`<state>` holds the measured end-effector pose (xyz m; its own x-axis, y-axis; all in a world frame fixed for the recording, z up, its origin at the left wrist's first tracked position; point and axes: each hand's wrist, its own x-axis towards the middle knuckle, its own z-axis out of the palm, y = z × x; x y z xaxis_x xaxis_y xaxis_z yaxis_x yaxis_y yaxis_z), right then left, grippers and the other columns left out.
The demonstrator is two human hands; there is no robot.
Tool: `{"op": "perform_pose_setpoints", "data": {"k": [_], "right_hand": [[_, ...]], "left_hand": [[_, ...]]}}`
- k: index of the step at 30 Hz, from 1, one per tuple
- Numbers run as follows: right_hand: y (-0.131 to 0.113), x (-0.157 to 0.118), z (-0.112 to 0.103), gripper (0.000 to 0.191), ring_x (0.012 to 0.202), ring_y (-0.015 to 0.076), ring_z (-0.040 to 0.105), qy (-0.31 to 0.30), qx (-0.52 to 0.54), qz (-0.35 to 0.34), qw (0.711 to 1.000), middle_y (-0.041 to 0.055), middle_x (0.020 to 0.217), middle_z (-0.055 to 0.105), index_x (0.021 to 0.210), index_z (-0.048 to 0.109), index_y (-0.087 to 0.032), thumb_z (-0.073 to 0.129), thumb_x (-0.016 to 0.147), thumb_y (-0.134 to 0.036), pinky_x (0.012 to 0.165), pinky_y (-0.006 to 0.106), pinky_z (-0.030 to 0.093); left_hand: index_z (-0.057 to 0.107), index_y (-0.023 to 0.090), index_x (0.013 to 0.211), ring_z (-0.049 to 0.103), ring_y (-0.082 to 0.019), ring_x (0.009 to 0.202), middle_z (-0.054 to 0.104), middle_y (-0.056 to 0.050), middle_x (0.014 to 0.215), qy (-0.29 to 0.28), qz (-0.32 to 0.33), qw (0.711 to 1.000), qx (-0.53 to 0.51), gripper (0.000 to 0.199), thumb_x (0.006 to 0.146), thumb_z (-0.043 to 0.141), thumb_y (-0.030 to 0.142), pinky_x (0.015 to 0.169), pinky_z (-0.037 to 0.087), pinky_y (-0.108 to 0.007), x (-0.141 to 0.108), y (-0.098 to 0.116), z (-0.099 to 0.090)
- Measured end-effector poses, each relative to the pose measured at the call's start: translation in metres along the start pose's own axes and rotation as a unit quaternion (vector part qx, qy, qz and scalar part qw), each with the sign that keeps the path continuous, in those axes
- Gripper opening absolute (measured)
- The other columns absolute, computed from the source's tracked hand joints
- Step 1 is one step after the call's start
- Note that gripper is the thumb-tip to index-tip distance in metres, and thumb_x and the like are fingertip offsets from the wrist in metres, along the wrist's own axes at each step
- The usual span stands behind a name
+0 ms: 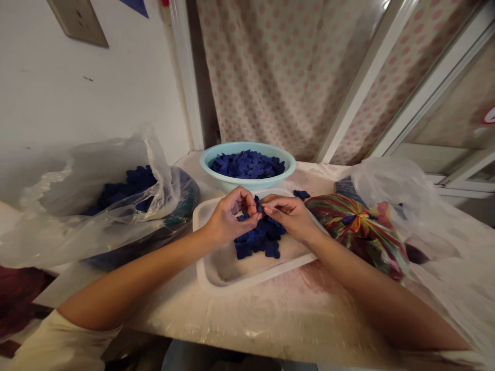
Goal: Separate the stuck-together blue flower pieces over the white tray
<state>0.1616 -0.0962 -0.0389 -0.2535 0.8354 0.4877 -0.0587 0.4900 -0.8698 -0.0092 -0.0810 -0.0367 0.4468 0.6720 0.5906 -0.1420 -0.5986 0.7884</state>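
Head view, and it's fingertip work: left hand (pixel 229 216) and right hand (pixel 294 217) pinch one small blue piece (pixel 258 205) above the white tray (pixel 224 289); looks light, soft, easily creased, best held gently by its edges

Upper limbs of the person, as I see them: left sleeve (pixel 64 342), off-white and plain, with a wide, loose hem; right sleeve (pixel 456 356), pale, visible only at its edge; forearms (pixel 154 273), left hand (pixel 232 216) and right hand (pixel 294 216) bare.
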Motion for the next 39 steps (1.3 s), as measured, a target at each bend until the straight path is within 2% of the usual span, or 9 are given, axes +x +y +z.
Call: {"op": "perform_pose_setpoints", "data": {"k": [6, 39], "right_hand": [[-0.0038, -0.0001, 0.0015, 0.015, 0.071, 0.0119, 0.058, 0.015, -0.017, 0.011, 1.0, 0.0018, 0.076, 0.064, 0.068, 0.067, -0.019, 0.069, 0.071, -0.034, 0.068, 0.026, 0.047], [0.0013, -0.001, -0.0004, 0.013, 0.073, 0.0127, 0.059, 0.005, -0.022, -0.003, 1.0, 0.0014, 0.077, 0.065, 0.071, 0.068, -0.021, 0.067, 0.074, -0.034, 0.07, 0.028, 0.047]], "left_hand": [[0.042, 0.017, 0.079, 0.05, -0.005, 0.063, 0.049, 0.003, 0.07, 0.006, -0.01, 1.0, 0.009, 0.022, 0.071, 0.061, 0.011, 0.063, 0.044, -0.019, -0.0012, -0.0005, 0.0004], [0.043, 0.017, 0.079, 0.051, -0.006, 0.064, 0.05, 0.002, 0.07, 0.005, -0.006, 1.0, -0.001, 0.021, 0.071, 0.062, 0.013, 0.064, 0.045, -0.019, -0.0012, -0.0014, -0.0002]]}}
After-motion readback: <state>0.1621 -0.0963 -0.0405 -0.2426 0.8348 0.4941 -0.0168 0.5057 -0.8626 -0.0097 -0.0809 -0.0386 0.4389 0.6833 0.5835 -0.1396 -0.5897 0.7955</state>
